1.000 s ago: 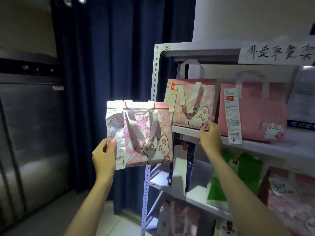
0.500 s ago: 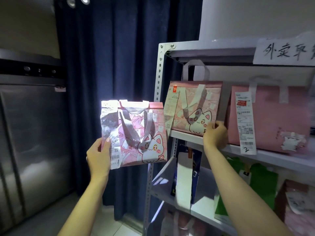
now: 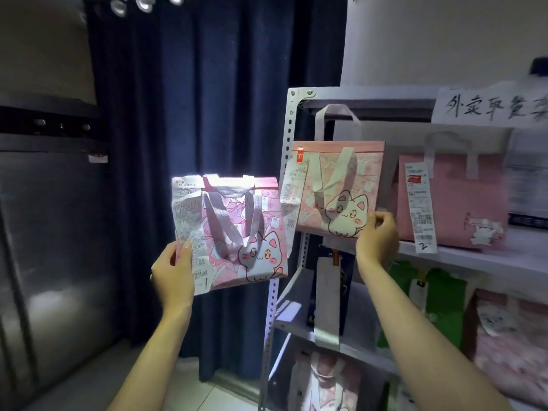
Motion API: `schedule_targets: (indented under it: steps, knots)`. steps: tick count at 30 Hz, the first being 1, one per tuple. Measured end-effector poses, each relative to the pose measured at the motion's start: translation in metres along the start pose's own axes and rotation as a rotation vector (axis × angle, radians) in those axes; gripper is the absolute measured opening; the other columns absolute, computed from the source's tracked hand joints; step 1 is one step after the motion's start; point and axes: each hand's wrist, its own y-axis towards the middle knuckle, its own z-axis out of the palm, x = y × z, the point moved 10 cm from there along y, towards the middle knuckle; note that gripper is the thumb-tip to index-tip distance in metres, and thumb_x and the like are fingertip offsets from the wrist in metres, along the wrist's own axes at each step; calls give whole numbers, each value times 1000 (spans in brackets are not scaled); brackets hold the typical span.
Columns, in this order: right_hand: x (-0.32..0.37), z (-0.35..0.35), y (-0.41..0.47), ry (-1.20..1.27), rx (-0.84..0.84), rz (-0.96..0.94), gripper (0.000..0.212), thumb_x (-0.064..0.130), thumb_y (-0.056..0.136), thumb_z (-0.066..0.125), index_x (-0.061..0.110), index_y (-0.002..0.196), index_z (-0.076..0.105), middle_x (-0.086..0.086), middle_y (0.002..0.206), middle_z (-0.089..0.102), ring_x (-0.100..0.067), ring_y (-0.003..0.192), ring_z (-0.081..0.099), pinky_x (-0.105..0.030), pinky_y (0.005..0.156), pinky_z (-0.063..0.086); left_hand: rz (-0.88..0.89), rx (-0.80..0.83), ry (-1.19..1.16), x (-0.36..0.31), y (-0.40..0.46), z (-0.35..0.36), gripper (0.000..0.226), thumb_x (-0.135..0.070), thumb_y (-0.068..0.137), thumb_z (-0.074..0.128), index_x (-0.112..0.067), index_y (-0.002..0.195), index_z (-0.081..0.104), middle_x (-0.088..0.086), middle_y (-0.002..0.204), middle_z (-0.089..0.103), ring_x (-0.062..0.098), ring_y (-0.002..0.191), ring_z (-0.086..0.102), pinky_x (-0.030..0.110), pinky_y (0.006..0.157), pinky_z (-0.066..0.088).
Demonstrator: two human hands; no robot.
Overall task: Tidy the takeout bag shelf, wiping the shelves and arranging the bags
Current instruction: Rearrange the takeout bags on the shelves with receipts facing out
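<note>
Glossy printed bag (image 3: pixel 237 232) — crumpled paper receipt (image 3: pixel 189 215) — painted metal shelf (image 3: pixel 284 173).

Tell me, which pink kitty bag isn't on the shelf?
The pink cat bag in the left hand. It's held in the air beside the rack, lit up bright. The other cat bag stands on the shelf, touched by the right hand.
</note>
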Motion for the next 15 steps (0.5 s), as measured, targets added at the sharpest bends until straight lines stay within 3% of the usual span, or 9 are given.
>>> schedule_targets:
  steps: [5, 11, 15]
  knots:
    - [6, -50, -38, -11, -26, -7, 16, 30, 104, 54, 19, 99, 64, 1, 96, 71, -15, 80, 62, -19, 52, 37, -40, 11, 9, 3, -23, -37, 39, -30, 97, 60, -16, 66, 41, -10, 60, 37, 9, 55, 33, 25, 49, 28]
    - [-19, -122, -79, -72, -85, 34, 20, 35, 103, 55, 17, 102, 64, 1, 95, 69, -18, 80, 64, -24, 58, 44, -164, 102, -39, 23, -57, -51, 34, -31, 98, 59, -21, 67, 50, -7, 63, 48, 15, 61, 45, 32, 53, 38]
    - [-48, -178, -89, -168, -105, 66, 22, 35, 103, 54, 16, 101, 64, -6, 97, 71, -22, 77, 61, -23, 54, 38, -233, 166, -91, 24, -85, -39, 30, -28, 101, 58, -14, 75, 57, 0, 70, 57, 19, 67, 54, 36, 58, 45]
